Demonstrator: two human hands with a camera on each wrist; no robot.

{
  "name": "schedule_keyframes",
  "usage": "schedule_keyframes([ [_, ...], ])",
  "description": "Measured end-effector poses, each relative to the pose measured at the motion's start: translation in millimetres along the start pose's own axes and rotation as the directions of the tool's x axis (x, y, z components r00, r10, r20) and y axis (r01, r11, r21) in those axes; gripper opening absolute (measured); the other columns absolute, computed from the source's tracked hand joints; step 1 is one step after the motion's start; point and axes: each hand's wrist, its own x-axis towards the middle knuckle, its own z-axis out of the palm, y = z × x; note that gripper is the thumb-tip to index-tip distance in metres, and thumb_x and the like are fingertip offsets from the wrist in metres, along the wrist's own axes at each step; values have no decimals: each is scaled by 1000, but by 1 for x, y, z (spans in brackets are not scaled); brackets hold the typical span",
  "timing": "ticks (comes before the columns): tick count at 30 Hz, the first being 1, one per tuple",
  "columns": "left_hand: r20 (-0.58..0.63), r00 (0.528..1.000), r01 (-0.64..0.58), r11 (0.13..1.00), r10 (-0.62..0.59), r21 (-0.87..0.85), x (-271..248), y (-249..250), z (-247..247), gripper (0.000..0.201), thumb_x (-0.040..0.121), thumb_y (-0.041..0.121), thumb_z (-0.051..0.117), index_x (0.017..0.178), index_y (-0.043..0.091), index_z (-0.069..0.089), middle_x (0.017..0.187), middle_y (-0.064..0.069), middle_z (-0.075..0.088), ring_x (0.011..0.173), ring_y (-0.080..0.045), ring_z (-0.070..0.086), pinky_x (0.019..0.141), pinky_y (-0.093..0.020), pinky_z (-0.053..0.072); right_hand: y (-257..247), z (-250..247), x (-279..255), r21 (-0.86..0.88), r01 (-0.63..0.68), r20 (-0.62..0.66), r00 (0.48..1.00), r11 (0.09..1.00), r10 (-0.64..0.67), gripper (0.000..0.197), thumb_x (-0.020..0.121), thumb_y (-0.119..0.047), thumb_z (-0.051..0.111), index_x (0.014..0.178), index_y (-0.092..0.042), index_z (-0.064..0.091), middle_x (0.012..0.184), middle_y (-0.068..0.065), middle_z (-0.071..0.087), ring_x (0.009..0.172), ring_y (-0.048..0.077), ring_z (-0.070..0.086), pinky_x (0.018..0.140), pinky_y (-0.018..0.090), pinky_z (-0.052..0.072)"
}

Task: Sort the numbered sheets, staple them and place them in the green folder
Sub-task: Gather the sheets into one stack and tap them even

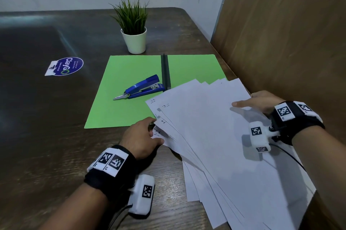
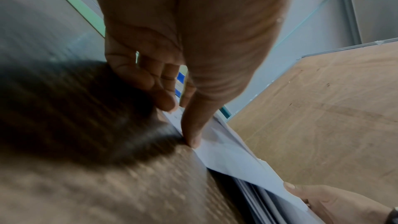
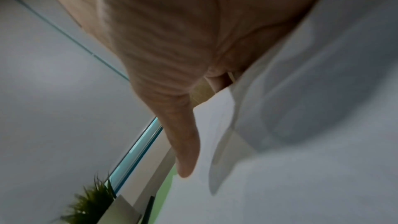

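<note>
Honestly you're barely started: your left hand (image 1: 143, 137) pinches the fanned numbered sheets (image 1: 206, 126) at 5 o'clock, right hand (image 1: 259, 101) thumb-clamps their far edge, while the stapler (image 1: 141, 89) sits untouched on the green folder (image 1: 116, 102) at 12, so sorting, stapling and filing remain.

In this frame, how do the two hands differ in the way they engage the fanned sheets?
The left hand works the sheets' numbered left corners, thumb tip and curled fingers at the edges; the right hand holds the far right edge, thumb flat on top, fingers underneath. The left hand is low over the table; the right hand is beside the wooden panel. Both wear black wrist straps and touch the same stack.
</note>
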Motion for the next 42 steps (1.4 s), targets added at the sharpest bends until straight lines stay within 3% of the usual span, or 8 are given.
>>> schedule_keyframes([
  [4,-16,1000,-11,1000,11,0,-1,-2,1,42,80,35,79,118,27,62,80,11,57,78,-15,57,73,-28,46,9,2,-11,94,6,67,998,996,-13,50,65,-47,89,95,-10,74,85,6,73,73,23,66,63,30,47],
  [9,-30,999,22,992,-26,-124,-2,-9,4,9,83,28,72,77,24,67,78,9,72,82,-17,69,79,-33,54,19,5,-22,65,-37,256,966,997,19,50,61,-29,93,101,-6,76,96,14,77,93,36,73,97,53,53],
  [18,-23,998,35,898,-50,-438,0,-15,-7,19,93,19,70,75,15,66,65,6,69,54,-5,58,63,-26,45,42,-8,-58,113,46,319,944,993,-80,27,83,-17,77,110,-10,73,106,8,77,101,30,72,107,52,44],
  [24,-51,974,136,752,-219,-645,3,-4,-7,13,92,13,71,83,7,64,73,-12,69,49,-18,53,52,-25,46,43,-15,-82,265,41,338,932,964,-133,21,86,-6,70,106,-3,72,100,12,77,87,26,75,81,36,56],
  [30,-125,965,85,728,-229,-680,4,10,15,12,94,18,67,90,9,73,88,-8,76,75,-27,71,77,-37,57,47,21,-75,317,50,346,924,947,-165,85,40,-47,98,112,-11,72,109,7,76,104,28,71,102,51,50],
  [36,-72,941,68,393,-331,-917,-11,7,6,103,59,79,77,142,28,45,129,4,65,116,-17,65,101,-39,51,55,21,-88,689,-37,284,933,724,-222,75,64,-13,91,131,-8,59,117,17,72,102,36,71,82,47,58],
  [39,65,982,110,258,-179,-960,-25,19,0,70,80,46,78,134,10,54,112,-11,73,85,-18,75,69,-29,60,52,19,-96,789,-31,238,936,613,-260,50,78,-5,71,127,-7,61,115,17,72,97,35,73,68,40,62],
  [42,149,989,150,179,-21,-972,-37,36,-2,38,79,23,72,110,1,69,108,-15,76,97,-25,74,74,-30,62,46,20,-102,803,3,207,936,596,-284,49,81,-3,65,129,-7,60,119,16,71,103,35,71,75,41,61],
])
